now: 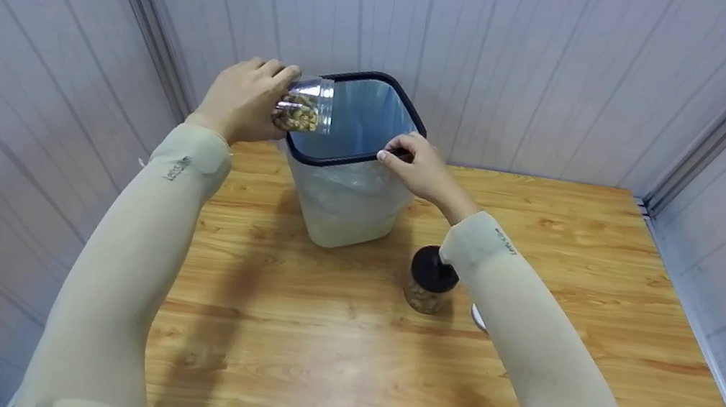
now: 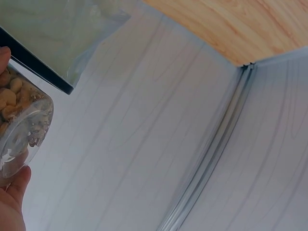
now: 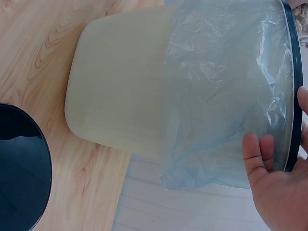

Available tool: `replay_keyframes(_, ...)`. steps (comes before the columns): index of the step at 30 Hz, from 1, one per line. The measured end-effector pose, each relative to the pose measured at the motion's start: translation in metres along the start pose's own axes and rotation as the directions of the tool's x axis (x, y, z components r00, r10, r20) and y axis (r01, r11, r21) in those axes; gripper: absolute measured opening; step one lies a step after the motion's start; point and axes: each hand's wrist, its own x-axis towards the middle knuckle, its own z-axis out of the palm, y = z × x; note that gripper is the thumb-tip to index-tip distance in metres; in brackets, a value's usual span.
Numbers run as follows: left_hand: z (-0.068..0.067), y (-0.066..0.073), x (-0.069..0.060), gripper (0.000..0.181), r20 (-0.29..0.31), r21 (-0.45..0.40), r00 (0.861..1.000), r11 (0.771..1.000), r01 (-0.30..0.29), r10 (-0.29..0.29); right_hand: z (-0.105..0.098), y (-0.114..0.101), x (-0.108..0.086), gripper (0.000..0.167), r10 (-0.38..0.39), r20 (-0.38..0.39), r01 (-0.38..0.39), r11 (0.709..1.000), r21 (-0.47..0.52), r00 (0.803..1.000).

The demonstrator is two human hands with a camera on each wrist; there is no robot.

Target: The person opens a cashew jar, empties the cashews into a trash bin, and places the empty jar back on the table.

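Clear jar (image 1: 309, 106), part-filled with tan nut-like pieces (image 1: 298, 119), lies in the grip of the left hand (image 1: 241, 97). I record the left fingers curled round its base end; on the left wrist view, digits show on both sides of it. Orientation: long axis close to level, running left to right, the ribbed mouth pointing right, away from the palm. I see no cap on it.

Critical relation: the mouth appears just past the left side of the dark rim (image 1: 383, 77) of the bin (image 1: 349, 223), facing its opening; vertical clearance I cannot verify. The left hand is the nearer one to the jar. A translucent bag (image 3: 211, 110) is folded over the bin's outside.

Further right, across the opening, the right hand (image 1: 423, 169) holds the rim, thumb and fingers astride it. Nearer my camera, a dark-lidded jar (image 1: 429, 279) stands upright on the tabletop (image 1: 319, 386), apart from the bin. Rightmost, a white object (image 1: 478, 318) is mostly hidden by the right sleeve (image 1: 532, 332); I cannot identify it.
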Motion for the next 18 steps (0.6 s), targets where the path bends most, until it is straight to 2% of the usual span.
replay_keyframes(18,-0.0032,0.0,0.0014,0.081,0.009,0.018,1.0,1.0,-0.024,0.024,-0.0009,0.0036,-0.0019,0.026,0.008,-0.012,-0.008,1.0,-0.022,1.0)
